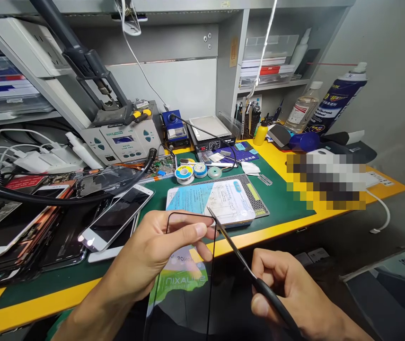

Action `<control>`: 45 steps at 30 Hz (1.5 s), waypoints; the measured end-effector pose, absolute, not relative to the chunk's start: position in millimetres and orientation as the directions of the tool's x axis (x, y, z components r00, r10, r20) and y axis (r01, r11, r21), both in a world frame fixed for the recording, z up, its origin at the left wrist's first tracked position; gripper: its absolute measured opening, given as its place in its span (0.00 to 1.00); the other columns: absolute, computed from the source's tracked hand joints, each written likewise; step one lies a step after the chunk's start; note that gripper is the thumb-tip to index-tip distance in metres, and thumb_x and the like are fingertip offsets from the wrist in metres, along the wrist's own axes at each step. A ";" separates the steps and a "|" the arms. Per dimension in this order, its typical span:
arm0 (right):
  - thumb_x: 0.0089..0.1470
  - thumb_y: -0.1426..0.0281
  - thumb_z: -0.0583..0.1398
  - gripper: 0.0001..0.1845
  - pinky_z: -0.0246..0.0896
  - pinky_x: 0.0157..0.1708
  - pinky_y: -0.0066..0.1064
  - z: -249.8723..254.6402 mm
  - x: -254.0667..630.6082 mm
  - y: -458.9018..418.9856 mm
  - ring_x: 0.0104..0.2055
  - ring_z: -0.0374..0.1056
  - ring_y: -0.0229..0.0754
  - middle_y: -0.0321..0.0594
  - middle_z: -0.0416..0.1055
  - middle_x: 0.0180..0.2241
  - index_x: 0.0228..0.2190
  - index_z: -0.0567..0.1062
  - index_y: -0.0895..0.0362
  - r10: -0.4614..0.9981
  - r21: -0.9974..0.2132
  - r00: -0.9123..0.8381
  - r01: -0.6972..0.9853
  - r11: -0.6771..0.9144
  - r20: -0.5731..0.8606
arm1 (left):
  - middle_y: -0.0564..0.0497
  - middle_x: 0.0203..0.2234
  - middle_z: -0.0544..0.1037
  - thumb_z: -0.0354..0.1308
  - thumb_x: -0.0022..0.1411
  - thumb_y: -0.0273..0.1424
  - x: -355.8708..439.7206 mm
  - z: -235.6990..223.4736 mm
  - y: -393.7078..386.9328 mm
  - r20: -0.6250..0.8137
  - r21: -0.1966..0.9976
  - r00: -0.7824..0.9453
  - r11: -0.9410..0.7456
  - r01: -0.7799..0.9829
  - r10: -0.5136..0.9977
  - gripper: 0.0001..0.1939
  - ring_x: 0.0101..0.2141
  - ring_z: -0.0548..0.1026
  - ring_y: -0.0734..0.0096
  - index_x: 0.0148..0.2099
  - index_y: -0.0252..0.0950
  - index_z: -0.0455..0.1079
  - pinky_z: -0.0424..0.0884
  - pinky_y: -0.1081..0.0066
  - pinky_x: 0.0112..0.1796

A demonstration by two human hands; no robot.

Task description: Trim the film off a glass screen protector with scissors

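My left hand (172, 246) pinches the upper part of a clear, phone-shaped panel with a thin black border (214, 274), held tilted in front of the bench. Mirrored lettering and a green printed patch (184, 282) show on or through it. In my right hand (280, 289) is a slim pointed metal tool with a thick black handle (236, 253). Its tip lies by the panel's upper right corner, close to my left fingertips; whether it touches the border I cannot tell. Behind the panel, a flat blue-and-white box (211, 201) rests on the green mat (287, 203).
Phones (120, 215) and phone parts crowd the left. A black hose (64, 201) arcs over them from the soldering station (124, 142). Small spools (184, 175) stand behind the box. Bottles and a spray can (340, 102) stand at the right. A yellow bench edge (266, 232) runs along the front.
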State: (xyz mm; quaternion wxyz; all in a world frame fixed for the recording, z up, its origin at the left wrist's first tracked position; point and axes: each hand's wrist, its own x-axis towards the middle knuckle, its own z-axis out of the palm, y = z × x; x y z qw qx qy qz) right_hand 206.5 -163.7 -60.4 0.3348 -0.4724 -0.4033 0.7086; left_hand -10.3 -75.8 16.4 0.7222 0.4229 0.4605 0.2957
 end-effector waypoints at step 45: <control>0.43 0.63 0.73 0.26 0.45 0.17 0.21 -58.0 231.6 -161.5 0.16 0.55 0.27 0.24 0.59 0.16 0.23 0.59 0.55 0.843 -0.926 -0.397 0.051 -0.375 -0.363 | 0.45 0.21 0.81 0.67 0.59 0.31 -17.4 11.9 -63.7 -0.431 0.890 0.613 0.425 0.167 0.662 0.09 0.23 0.79 0.67 0.36 0.30 0.83 0.76 0.75 0.20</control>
